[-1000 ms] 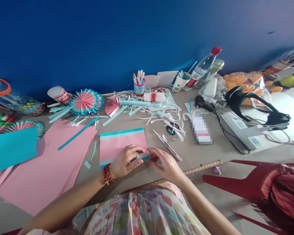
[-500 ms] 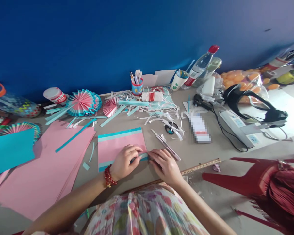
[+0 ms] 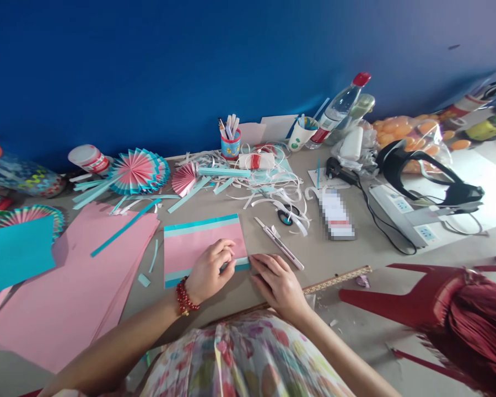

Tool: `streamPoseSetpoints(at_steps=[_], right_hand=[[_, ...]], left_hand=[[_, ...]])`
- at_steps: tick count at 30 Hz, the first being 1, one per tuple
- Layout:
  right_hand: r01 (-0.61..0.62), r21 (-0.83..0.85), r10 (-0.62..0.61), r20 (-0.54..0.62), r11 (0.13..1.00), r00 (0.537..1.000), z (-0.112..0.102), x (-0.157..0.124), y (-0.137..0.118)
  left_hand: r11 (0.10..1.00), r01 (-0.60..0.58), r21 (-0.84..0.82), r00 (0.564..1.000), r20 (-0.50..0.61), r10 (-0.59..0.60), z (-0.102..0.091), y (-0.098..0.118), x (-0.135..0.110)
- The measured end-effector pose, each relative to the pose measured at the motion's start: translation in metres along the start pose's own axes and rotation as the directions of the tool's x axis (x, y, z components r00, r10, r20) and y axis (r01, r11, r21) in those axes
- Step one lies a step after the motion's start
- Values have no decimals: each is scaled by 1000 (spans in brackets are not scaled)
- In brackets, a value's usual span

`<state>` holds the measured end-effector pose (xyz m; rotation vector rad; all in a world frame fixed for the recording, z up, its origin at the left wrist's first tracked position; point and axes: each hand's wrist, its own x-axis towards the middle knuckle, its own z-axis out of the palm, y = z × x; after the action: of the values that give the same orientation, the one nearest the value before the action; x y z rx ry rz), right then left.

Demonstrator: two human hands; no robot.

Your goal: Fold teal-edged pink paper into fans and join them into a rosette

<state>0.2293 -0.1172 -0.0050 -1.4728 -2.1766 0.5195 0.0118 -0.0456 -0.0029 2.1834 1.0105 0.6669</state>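
Note:
A pink sheet of paper (image 3: 202,242) with blue and pale-blue bands along its long edges lies in front of me. Over its lower right part is my left hand (image 3: 213,267), a red bead bracelet (image 3: 184,296) on its wrist. Its fingers are curled in towards the thumb; whatever may be inside them is hidden. My right hand (image 3: 276,278) rests at the sheet's lower right corner, fingers stretched out along the table and fingertips by the paper's edge. A white-and-pink craft knife (image 3: 279,242) lies just beyond the right hand.
Pink sheets (image 3: 78,275) and a blue sheet (image 3: 19,253) lie left. Pleated paper fans (image 3: 138,172), paper strips (image 3: 227,172) and a pen cup (image 3: 230,144) stand behind. A tape roll (image 3: 287,215), phone (image 3: 338,215), bottle (image 3: 334,116) and power strip (image 3: 400,204) are right.
My left hand has shifted slightly left and up off the corner, uncovering more of the pale-blue band. The right hand has hardly moved; the view has shifted a little.

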Motion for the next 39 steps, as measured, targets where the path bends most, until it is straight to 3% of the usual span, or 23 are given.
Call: streamPoseSetpoints(at_steps=[15,29,33,36,39], right_hand=[[-5,-190,19,71,982,997,4,0,-5],[-11,-300,24,42,954,999,8,2,-13],[-31,-99,31,-3,995,1000,2,6,-3],[-126,152,144,-114,980,983,-6,9,7],[-150,158,168,-107,976,980,-8,15,3]], left_hand=[[1000,-4,-11,1000,-11,4,1,-1,0],[999,1,-32,1000,-11,-1,0,-1,-1],[999,8,-39,1000,-15,-8,1,-2,-1],[999,14,-34,1000,-2,-14,1,-2,0],[999,24,-31,1000,19,-23,1,-1,0]])
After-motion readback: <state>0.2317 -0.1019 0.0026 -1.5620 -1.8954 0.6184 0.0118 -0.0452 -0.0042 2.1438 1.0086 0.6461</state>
